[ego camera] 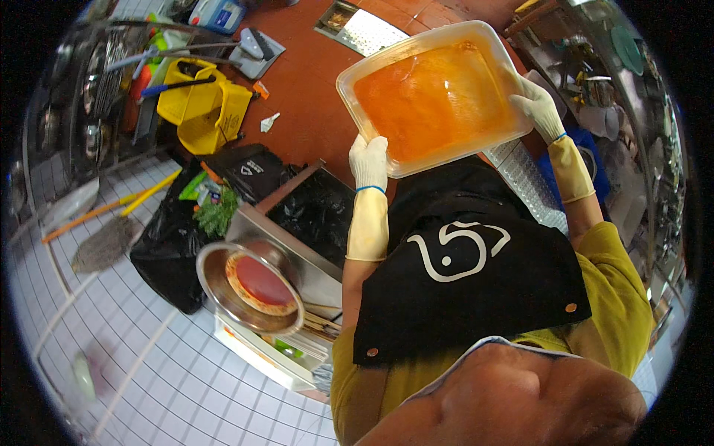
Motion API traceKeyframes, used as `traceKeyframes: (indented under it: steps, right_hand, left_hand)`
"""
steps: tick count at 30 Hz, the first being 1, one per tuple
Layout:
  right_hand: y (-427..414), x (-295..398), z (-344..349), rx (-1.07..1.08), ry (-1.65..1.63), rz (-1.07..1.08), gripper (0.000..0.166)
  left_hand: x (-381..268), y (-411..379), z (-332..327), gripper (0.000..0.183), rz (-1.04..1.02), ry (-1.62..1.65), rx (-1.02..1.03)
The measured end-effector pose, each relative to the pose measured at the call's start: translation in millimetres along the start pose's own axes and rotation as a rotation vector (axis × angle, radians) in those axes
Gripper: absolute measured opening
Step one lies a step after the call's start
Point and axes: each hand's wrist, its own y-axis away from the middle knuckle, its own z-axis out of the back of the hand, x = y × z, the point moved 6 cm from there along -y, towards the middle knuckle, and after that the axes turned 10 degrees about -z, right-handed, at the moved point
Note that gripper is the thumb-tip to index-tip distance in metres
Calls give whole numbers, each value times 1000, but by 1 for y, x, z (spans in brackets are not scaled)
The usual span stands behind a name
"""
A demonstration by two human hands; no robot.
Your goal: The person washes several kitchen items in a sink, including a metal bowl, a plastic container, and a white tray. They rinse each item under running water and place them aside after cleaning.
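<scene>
A translucent plastic tub [429,103] is held up in front of me, tilted, with an orange, oily-looking liquid or residue [415,106] inside. My left hand [369,160] grips its near left corner with the thumb over the rim. My right hand [536,107] holds its right side. Both hands wear white knit gloves with blue cuffs, and cream rubber gloves show below them on the forearms. To the left of my left arm, a round steel pot [251,287] contains red-orange liquid [262,281]. The fingers under the tub are hidden.
A steel-edged bin lined with black plastic [312,206] stands beside my left arm. Beyond it are a black bag [167,262], a yellow mop bucket [209,111], and a grey dustpan [256,53]. A perforated metal drain cover [372,32] lies in the red tiled floor [304,72]. Cluttered shelves [608,106] line the right.
</scene>
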Motion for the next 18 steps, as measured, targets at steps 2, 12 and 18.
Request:
traceKeyframes:
  steps: [2,12,18]
  right_hand:
    - [-18,-3,2,-20,-18,-9,66]
    - [-133,21,-15,-118,-50,-84,73]
    - [-232,8,-7,-170,-38,-64,74]
  left_hand:
    - [4,-34,-2,46,-2,12,20]
    - [30,-192,-18,51,74,1,81]
    - [66,-305,-29,53,100,139,235]
